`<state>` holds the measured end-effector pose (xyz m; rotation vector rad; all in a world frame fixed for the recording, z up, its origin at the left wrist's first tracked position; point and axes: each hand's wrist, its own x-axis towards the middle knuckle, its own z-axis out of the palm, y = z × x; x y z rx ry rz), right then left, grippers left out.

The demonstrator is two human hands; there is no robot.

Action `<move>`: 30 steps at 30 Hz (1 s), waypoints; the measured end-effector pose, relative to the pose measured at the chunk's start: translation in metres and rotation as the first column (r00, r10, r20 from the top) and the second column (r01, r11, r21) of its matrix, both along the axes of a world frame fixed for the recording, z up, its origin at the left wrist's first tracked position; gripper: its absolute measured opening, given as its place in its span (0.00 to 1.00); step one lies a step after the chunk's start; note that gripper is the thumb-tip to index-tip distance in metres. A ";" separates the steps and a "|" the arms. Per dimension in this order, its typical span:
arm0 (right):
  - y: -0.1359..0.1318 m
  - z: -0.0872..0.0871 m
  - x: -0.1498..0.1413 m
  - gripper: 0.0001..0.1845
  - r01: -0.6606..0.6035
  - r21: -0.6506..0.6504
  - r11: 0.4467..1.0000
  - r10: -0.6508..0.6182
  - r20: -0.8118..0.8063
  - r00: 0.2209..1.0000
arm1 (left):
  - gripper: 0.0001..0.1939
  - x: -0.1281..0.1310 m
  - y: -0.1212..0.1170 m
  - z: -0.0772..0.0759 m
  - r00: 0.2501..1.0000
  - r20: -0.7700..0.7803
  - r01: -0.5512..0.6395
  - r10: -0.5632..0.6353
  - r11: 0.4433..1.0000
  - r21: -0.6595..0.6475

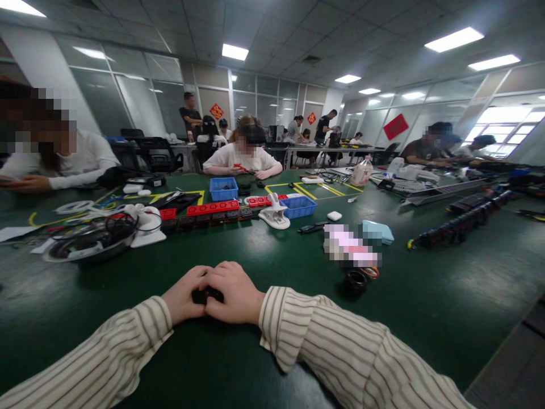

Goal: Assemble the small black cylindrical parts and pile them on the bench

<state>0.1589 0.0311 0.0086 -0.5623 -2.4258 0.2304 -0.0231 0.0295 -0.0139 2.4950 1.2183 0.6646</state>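
Note:
Close in front of me, both hands meet around a small black object just above the green table. My left hand curls round it from the left side. From the right, my right hand wraps over it, its fingers touching those of the left. Only a dark part of the object shows between thumbs and fingers, so its kind is hidden. A black ring-shaped roll lies to the right of my hands, apart from them.
Red and black modular strips, blue bins and a white clip stand lie ahead. A metal bowl with cables is on the left. Rightward are a light-blue case and a long dark strip. A person sits opposite.

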 end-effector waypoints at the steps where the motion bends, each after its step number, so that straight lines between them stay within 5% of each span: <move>1: 0.000 0.000 0.000 0.08 -0.038 0.005 0.999 0.038 0.000 0.999 | 0.14 -0.001 0.000 -0.001 1.000 0.003 0.007 -0.007 1.000 -0.002; 5: -0.003 0.002 0.001 0.09 -0.072 0.019 0.997 0.073 -0.004 0.997 | 0.22 0.000 0.000 -0.004 1.000 0.030 -0.008 0.007 1.000 0.022; 13: -0.006 0.003 0.002 0.24 0.177 -0.054 0.983 -0.179 -0.048 0.983 | 0.29 0.002 -0.002 -0.007 0.991 -0.088 -0.090 0.101 0.988 0.121; 18: -0.002 0.000 0.000 0.24 0.247 -0.035 0.968 -0.246 0.025 0.969 | 0.23 0.005 -0.003 -0.002 0.990 -0.109 -0.082 0.092 0.992 0.096; 30: -0.002 0.002 -0.001 0.09 0.060 0.047 0.997 -0.062 0.039 0.997 | 0.18 0.003 -0.004 0.003 1.000 0.024 0.017 -0.016 1.000 -0.017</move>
